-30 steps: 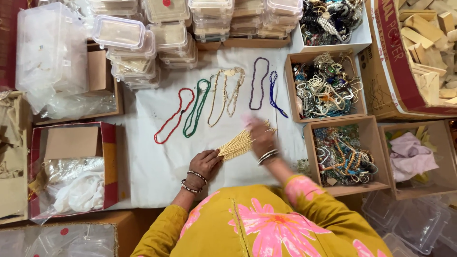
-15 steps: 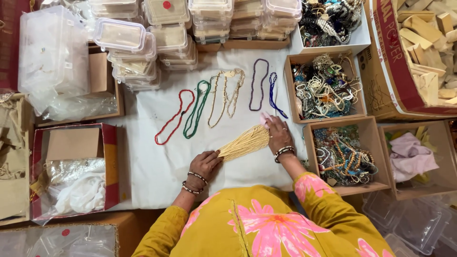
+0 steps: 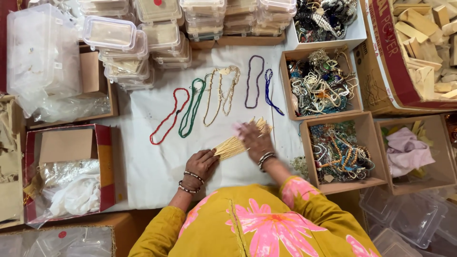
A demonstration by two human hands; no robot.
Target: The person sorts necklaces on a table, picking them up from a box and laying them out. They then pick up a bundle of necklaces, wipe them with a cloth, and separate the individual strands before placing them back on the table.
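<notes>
**Both hands on a bundle of pale gold strands at the near edge of the cloth**

White cloth (image 3: pixel 157 166) covers the surface, and from where I watch, boxes hem it on three sides: stacked clear plastic containers (image 3: pixel 157 28) along the far edge, a red-sided box (image 3: pixel 66 171) of wrapping on the left, and two open cardboard trays of mixed beads (image 3: pixel 321 83) (image 3: pixel 340 152) on the right. Open room is the bare cloth on the near left, below the laid-out necklaces.

Five necklaces lie side by side across the far half of the cloth, apart from each other: a red necklace (image 3: pixel 169 116), a green necklace (image 3: pixel 192 107), a cream necklace (image 3: pixel 221 93), a purple necklace (image 3: pixel 253 81) and a blue necklace (image 3: pixel 271 93).

I see the left hand (image 3: pixel 201 164) with fingers closed around the near end of the bundle of pale gold strands (image 3: pixel 235 143), which slants up and to the right. The right hand (image 3: pixel 254 138) lies over the far end, where the strands fan out; it is blurred, so I cannot tell whether its fingers grip or only press.
</notes>
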